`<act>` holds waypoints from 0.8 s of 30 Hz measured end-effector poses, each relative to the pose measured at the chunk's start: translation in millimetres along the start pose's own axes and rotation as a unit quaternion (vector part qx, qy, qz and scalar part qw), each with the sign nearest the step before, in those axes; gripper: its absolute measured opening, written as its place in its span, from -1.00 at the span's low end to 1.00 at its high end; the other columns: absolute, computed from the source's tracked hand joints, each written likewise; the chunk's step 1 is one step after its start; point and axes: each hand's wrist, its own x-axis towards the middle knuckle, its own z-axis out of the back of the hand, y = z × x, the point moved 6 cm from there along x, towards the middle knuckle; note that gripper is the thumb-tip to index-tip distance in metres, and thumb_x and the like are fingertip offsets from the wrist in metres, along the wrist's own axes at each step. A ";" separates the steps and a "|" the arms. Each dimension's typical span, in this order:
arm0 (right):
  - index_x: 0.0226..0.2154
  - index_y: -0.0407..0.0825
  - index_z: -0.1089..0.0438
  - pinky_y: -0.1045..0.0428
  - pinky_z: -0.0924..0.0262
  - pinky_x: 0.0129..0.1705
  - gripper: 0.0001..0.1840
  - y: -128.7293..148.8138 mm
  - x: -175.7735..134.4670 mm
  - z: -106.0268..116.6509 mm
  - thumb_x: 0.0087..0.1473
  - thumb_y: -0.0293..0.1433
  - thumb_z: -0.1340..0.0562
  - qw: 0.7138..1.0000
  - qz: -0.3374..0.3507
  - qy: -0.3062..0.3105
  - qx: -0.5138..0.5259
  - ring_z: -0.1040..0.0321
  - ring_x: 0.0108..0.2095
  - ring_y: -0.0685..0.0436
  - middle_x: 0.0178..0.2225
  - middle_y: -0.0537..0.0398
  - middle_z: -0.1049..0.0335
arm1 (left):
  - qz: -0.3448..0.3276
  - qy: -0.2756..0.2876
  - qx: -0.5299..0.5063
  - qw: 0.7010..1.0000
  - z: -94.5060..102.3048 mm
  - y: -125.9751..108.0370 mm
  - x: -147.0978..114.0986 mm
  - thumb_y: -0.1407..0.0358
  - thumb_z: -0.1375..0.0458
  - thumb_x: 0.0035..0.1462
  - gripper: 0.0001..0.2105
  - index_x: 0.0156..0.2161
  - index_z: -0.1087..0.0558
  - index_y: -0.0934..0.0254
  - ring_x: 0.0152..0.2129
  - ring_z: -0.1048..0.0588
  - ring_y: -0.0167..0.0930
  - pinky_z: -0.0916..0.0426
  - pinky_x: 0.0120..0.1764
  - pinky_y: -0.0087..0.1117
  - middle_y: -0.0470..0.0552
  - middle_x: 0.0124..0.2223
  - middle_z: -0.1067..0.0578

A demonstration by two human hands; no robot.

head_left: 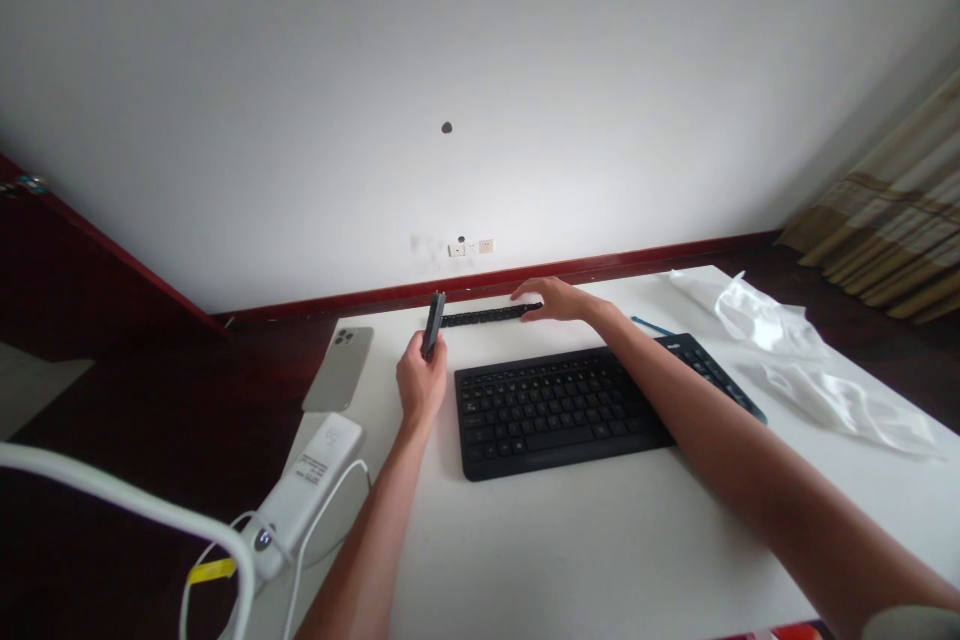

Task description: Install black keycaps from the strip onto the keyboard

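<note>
My left hand (421, 375) is closed around a dark, narrow bar (433, 324), which sticks up out of the fist above the table; its exact kind is unclear. At the table's far edge lies a long black segmented strip (484, 317), like a row of small key-like blocks. My right hand (559, 300) reaches over to the strip's right end, with curved fingers behind it and the thumb in front. Below both hands, a black keyboard (555, 412) lies flat, partly covered by my right forearm.
On the white table (525, 540), a phone (341, 370) lies face down at the left, near a white power bank (307, 480) with a white cable (300, 560). Crumpled clear plastic (772, 320) and a thin blue stick (651, 325) lie right. A wall (600, 120) rises behind.
</note>
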 end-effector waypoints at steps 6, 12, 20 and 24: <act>0.07 0.09 -0.55 -0.09 -0.35 0.12 -0.47 -2.4 -1.8 2.7 0.02 -0.19 -0.46 1.000 -0.003 0.004 0.026 -0.49 0.10 -0.26 0.10 0.03 -0.55 | -0.002 -0.001 0.000 1.000 0.1 -0.3 -0.4 0.10 -0.12 0.28 -0.75 -0.35 -0.40 0.20 -0.55 -0.37 -0.43 -0.17 -0.40 -0.46 -0.13 -0.50 -0.43; -0.11 0.04 -0.63 -0.03 -0.42 0.01 -0.75 -8.6 -2.6 11.5 0.18 -0.28 -0.33 0.998 -0.027 -0.045 0.036 -0.58 -0.06 -0.19 -0.06 0.06 -0.64 | -0.003 0.001 -0.005 1.000 -0.6 -0.4 -0.1 0.09 -0.11 0.28 -0.76 -0.34 -0.40 0.19 -0.55 -0.38 -0.42 -0.18 -0.39 -0.46 -0.13 -0.49 -0.44; -0.24 0.03 -0.66 0.01 -0.42 -0.09 -0.79 -0.4 -0.6 13.9 0.23 -0.33 -0.28 0.997 -0.031 -0.071 0.001 -0.59 -0.15 -0.17 -0.16 0.07 -0.67 | -0.006 -0.001 0.002 1.000 -0.3 -1.0 -0.3 0.11 -0.12 0.28 -0.77 -0.35 -0.40 0.19 -0.55 -0.38 -0.43 -0.17 -0.40 -0.46 -0.12 -0.49 -0.44; -0.27 0.03 -0.66 0.02 -0.41 -0.09 -0.81 0.2 -0.6 14.4 0.21 -0.35 -0.29 0.996 -0.044 -0.077 -0.006 -0.60 -0.15 -0.17 -0.18 0.07 -0.68 | -0.007 -0.001 0.001 1.000 -0.4 -1.4 -0.1 0.11 -0.11 0.28 -0.77 -0.34 -0.42 0.19 -0.55 -0.39 -0.42 -0.17 -0.41 -0.46 -0.11 -0.48 -0.46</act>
